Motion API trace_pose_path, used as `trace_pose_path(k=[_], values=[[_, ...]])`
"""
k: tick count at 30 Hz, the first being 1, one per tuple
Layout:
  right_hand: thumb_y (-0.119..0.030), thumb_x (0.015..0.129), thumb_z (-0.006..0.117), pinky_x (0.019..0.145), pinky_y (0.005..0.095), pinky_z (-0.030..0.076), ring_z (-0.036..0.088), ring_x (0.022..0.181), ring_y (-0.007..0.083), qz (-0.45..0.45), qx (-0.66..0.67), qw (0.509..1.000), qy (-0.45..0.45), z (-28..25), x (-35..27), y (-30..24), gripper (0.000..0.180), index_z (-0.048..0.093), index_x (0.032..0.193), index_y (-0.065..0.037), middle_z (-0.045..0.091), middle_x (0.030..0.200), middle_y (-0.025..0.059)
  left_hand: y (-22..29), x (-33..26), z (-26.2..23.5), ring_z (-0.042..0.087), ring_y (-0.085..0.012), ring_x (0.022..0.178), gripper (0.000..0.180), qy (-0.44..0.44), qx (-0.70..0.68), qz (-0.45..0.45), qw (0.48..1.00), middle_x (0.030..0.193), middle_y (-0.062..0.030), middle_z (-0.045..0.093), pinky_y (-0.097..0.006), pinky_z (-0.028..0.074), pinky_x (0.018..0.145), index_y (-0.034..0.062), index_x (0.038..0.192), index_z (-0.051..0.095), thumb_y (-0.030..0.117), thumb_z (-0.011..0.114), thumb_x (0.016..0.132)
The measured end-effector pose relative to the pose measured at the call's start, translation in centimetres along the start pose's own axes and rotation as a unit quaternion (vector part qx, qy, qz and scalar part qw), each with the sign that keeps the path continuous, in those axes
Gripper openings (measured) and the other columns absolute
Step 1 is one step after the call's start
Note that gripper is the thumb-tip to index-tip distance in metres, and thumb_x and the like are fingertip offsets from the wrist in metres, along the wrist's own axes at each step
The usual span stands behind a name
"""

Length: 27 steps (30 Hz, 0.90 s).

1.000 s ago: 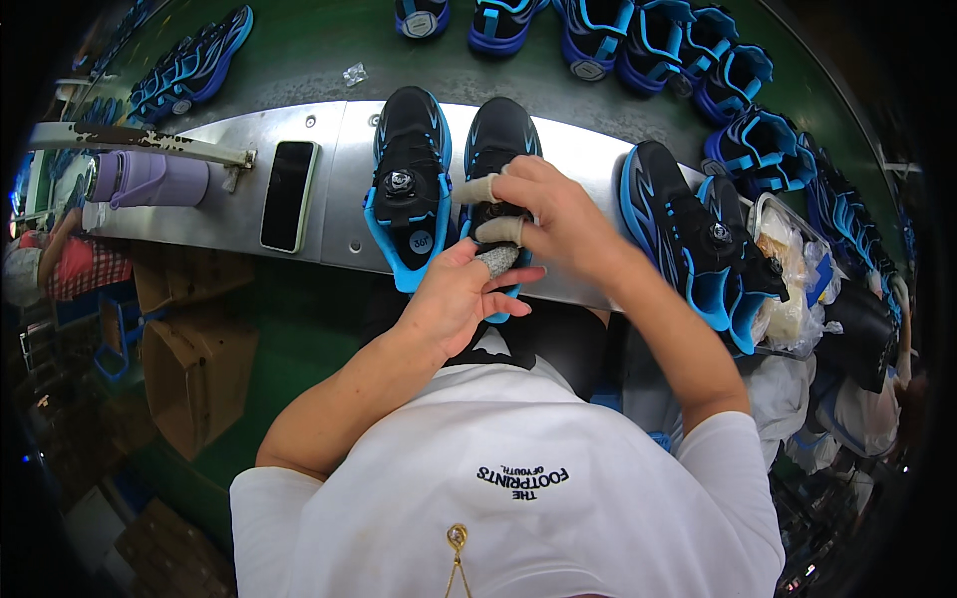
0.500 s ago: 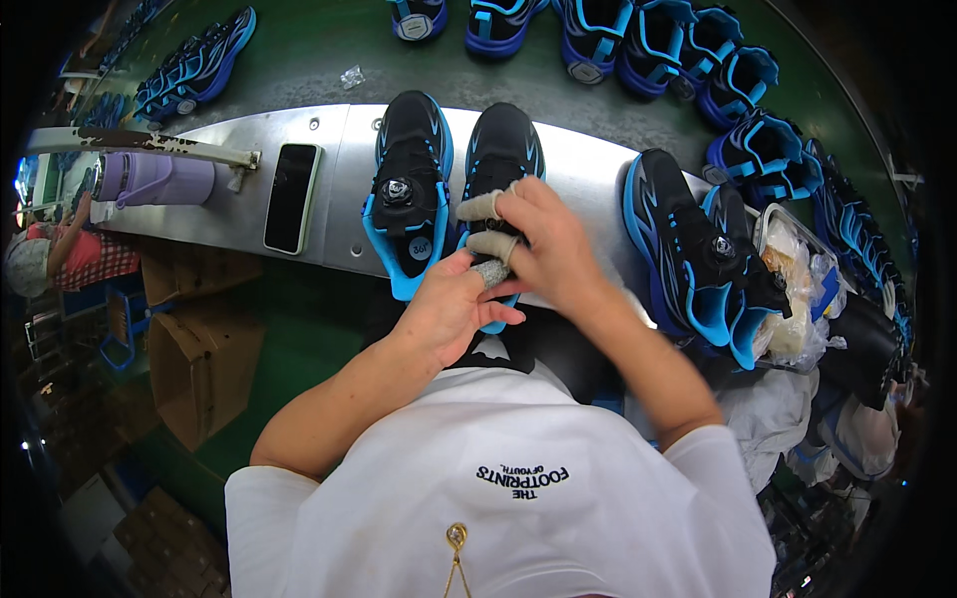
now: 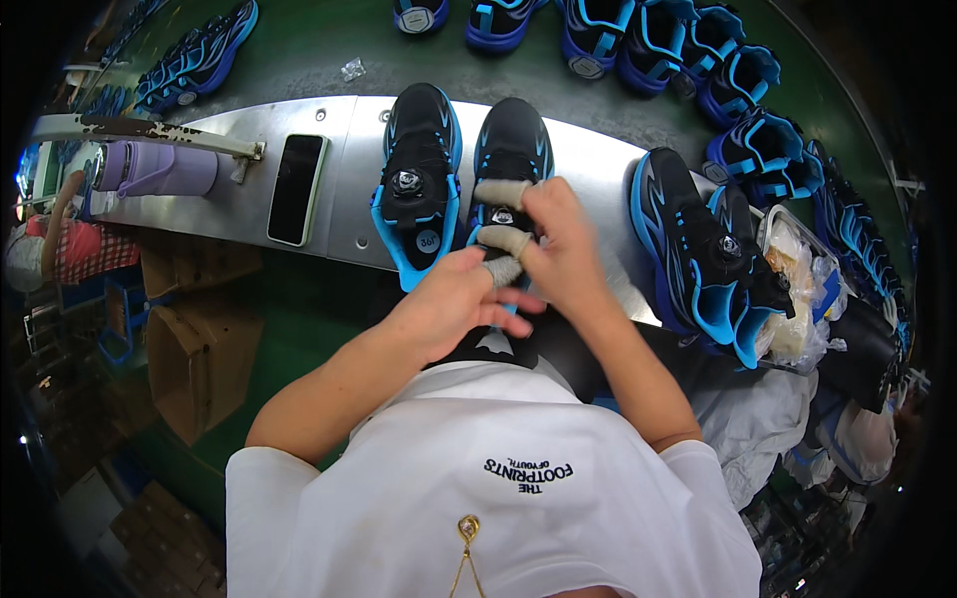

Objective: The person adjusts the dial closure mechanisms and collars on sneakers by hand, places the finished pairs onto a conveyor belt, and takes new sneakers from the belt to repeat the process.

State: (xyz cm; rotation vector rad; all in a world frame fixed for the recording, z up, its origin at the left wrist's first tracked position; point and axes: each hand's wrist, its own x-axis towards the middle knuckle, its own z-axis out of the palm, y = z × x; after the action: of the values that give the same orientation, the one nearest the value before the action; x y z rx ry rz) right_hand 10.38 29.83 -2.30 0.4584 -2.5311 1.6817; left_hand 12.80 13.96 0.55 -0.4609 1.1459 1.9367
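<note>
A person in a white shirt has both hands at a black-and-blue shoe, which lies toe outward on the metal bench top, just beside a matching shoe on its left. The right hand sets its cloth-covered thumb and forefinger a narrow gap apart around the shoe's round dial; whether they pinch it cannot be told. The left hand is at the shoe's heel end, thumb wrapped in grey, other fingers loosely spread; any hold is hidden. A phone and a lilac bottle lie leftward, another shoe pair rightward
</note>
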Motion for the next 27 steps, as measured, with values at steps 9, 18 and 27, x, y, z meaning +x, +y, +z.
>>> trace_pose_path(k=[9, 18, 27], values=[[-0.012, 0.088, 0.068, 0.074, 0.0248, 0.044, 0.053, 0.08, 0.0129, 0.073, 0.095, 0.991, -0.056, -2.0, 4.5, 0.4, 0.034, 0.066, 0.121, -0.007, 0.06, 0.094, 0.0045, 4.8, 1.2, -5.3, 0.056, -0.0128, 0.087, 0.032, 0.273, 0.599, 0.393, 0.643, 0.102, -0.0034, 0.059, -0.025, 0.044, 0.072, 0.0071, 0.115, 0.068, 0.005, 0.068, 0.083], [-0.013, 0.092, 0.064, 0.074, 0.0272, 0.045, 0.057, 0.08, 0.0151, 0.054, 0.042, 0.994, -0.09, -1.3, 7.4, 0.8, 0.024, 0.071, 0.114, -0.008, 0.06, 0.088, 0.0066, 7.1, 0.2, -6.0, 0.051, -0.0131, 0.085, 0.042, 0.155, 0.578, 0.367, 0.712, 0.094, -0.0019, 0.054, -0.026, 0.042, 0.075, 0.0057, 0.12, 0.063, 0.006, 0.073, 0.079], [-0.016, 0.093, 0.064, 0.083, 0.0275, 0.048, 0.063, 0.093, 0.0179, 0.05, 0.09, 0.989, -0.11, 0.1, 9.4, 1.8, 0.024, 0.07, 0.114, -0.007, 0.067, 0.102, 0.0096, 7.8, 0.7, -6.8, 0.05, -0.0146, 0.089, 0.041, 0.082, 0.57, 0.353, 0.738, 0.108, -0.0049, 0.058, -0.026, 0.042, 0.083, 0.0034, 0.118, 0.059, 0.005, 0.069, 0.079]])
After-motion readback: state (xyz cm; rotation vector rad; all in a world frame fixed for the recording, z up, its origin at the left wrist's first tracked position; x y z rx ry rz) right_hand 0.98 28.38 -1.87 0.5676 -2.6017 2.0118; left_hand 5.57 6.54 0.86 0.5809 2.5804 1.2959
